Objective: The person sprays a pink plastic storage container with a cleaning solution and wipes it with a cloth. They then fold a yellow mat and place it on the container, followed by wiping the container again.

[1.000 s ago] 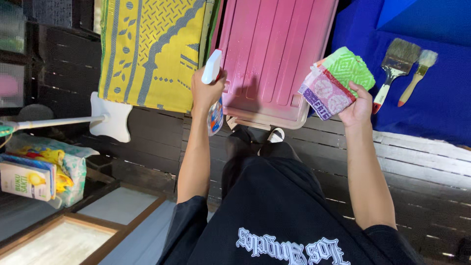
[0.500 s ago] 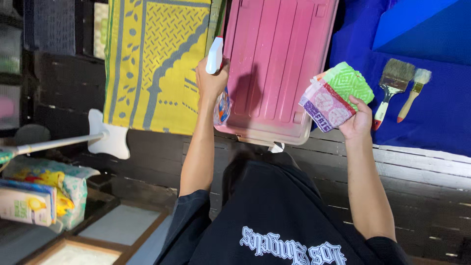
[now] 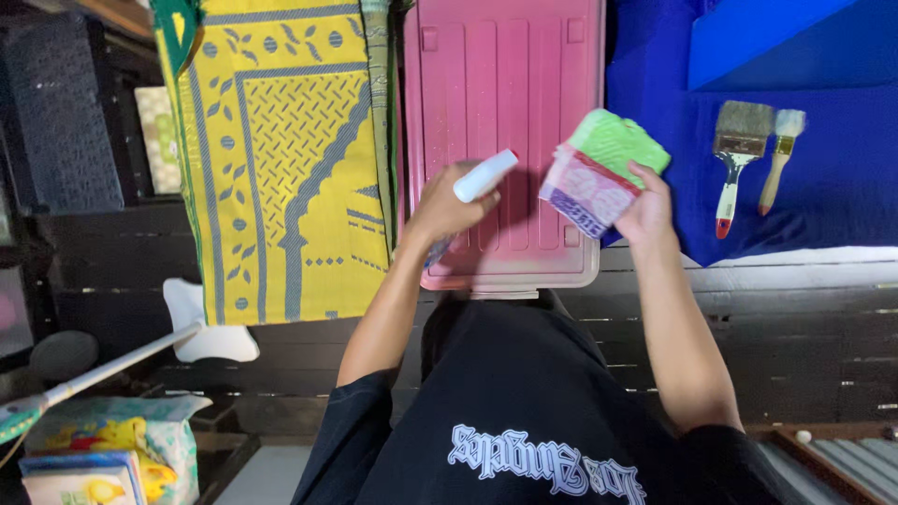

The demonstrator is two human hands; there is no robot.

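Observation:
My left hand (image 3: 442, 206) grips a small spray bottle (image 3: 483, 177) with a white top, its nozzle turned toward the right. My right hand (image 3: 645, 208) holds a stack of folded cloths (image 3: 601, 172), green on top with pink and purple patterned ones beneath. Both hands hover over the near end of a pink ribbed plastic lid (image 3: 505, 103) lying on the dark wooden surface. The bottle's lower body is mostly hidden behind my left hand.
A yellow and green patterned mat (image 3: 281, 159) lies left of the lid. Two paintbrushes (image 3: 737, 154) rest on a blue cloth (image 3: 823, 187) at the right. A white tool with a long handle (image 3: 201, 332) and colourful bags (image 3: 112, 449) sit at lower left.
My left hand has swung the spray bottle from upright to pointing right, toward the cloths. My right hand has brought the cloths further over the pink lid. The view has shifted slightly.

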